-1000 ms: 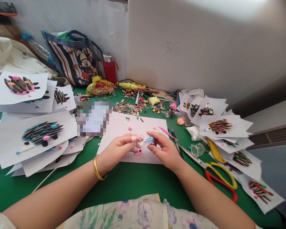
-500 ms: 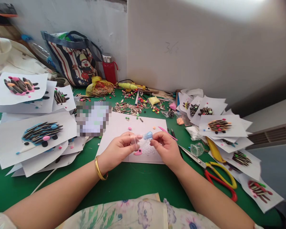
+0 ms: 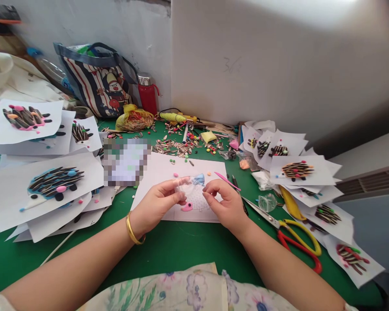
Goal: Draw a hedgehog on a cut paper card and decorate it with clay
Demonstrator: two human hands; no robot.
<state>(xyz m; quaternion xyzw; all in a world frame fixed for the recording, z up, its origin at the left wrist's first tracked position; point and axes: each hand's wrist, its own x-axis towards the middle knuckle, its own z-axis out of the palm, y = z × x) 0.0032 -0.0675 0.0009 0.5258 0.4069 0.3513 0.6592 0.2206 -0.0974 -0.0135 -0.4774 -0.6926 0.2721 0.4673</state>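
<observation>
My left hand (image 3: pixel 158 198) pinches a clear plastic bag (image 3: pixel 187 186) between thumb and fingers. At the bag's right end shows a lump of blue clay (image 3: pixel 199 179). Close by on the right, my right hand (image 3: pixel 226 203) is closed, thumb and forefinger together; anything tiny between them is hidden. Both hands hover above white paper (image 3: pixel 149 177) with a printed hedgehog outline (image 3: pixel 202 201). The hedgehog's face is covered in pink clay (image 3: pixel 187 207) with a black eye. Small pink (image 3: pixel 175 175) and orange (image 3: pixel 209 173) clay balls lie above it.
Finished seed hedgehog pictures are piled left (image 3: pixel 6 181) and right (image 3: pixel 301 164). Scissors (image 3: pixel 278 222), a pink modelling tool (image 3: pixel 225 180) and clay packets (image 3: pixel 262 179) lie right. Seeds (image 3: pixel 175 147), a red bottle (image 3: pixel 147 97) and a striped bag (image 3: pixel 97 82) stand behind. A blurred patch (image 3: pixel 128 162) covers something left.
My right fingers have come away from the blue clay, slightly down. The bag now spreads wider from my left hand, with the clay a little higher.
</observation>
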